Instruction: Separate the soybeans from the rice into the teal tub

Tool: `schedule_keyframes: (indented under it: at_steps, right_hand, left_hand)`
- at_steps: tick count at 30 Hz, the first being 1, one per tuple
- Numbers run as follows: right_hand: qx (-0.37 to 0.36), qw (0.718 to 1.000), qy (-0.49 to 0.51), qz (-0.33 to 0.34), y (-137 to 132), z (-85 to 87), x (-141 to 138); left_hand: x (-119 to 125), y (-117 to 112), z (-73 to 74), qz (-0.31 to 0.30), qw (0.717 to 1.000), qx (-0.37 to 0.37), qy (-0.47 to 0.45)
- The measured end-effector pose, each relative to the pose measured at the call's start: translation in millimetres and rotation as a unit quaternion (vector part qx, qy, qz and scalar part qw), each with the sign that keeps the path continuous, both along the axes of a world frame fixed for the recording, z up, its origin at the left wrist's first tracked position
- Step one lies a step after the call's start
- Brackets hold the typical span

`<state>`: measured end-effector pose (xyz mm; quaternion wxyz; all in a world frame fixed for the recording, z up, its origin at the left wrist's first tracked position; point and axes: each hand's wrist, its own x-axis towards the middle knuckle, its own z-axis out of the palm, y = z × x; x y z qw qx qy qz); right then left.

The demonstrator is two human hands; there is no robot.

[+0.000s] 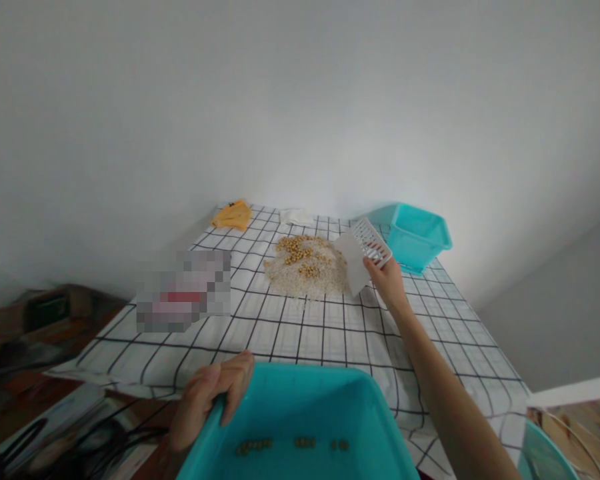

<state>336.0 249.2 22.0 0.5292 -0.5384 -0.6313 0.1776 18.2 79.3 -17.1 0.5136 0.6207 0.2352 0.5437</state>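
My left hand point(211, 398) grips the near left rim of a turquoise plastic basin point(300, 427) with fingers curled over the edge; a few yellow beans point(293, 444) lie inside it. My right hand point(387, 279) reaches forward and holds a white slotted scoop point(365, 252) tilted beside a pile of white rice mixed with yellow beans point(305, 267) on the checked tablecloth point(305, 333).
A turquoise basket point(415, 233) stands at the far right of the table. An orange cloth point(233, 215) and a white cloth point(295, 215) lie at the far edge by the wall. A blurred-out package point(184, 291) lies left of the pile. Clutter and cables sit at lower left.
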Motion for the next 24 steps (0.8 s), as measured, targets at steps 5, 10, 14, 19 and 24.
schedule_keyframes:
  at_steps: [5, 10, 14, 19, 24]
  right_hand:
    - [0.007, 1.000, 0.008, 0.010, 0, -1.4, -4]
    - [0.050, 0.998, 0.025, 0.001, 1, -3.7, -12]
    - [0.066, 0.998, 0.021, 0.005, -2, -3.3, -23]
    - [0.084, 0.996, 0.016, 0.031, -5, 0.3, -31]
    - [0.078, 0.995, 0.012, 0.060, -5, 0.1, -36]
  left_hand:
    - [0, 0, -2.0, 0.006, 1.000, 0.015, -0.003]
    - [-1, 0, -3.0, 0.003, 1.000, -0.002, 0.014]
    - [-1, -1, -3.1, 0.000, 1.000, -0.007, 0.002]
    - [-1, -1, -2.6, -0.007, 1.000, -0.014, -0.002]
    - [-1, -2, -1.8, -0.007, 1.000, -0.014, -0.007]
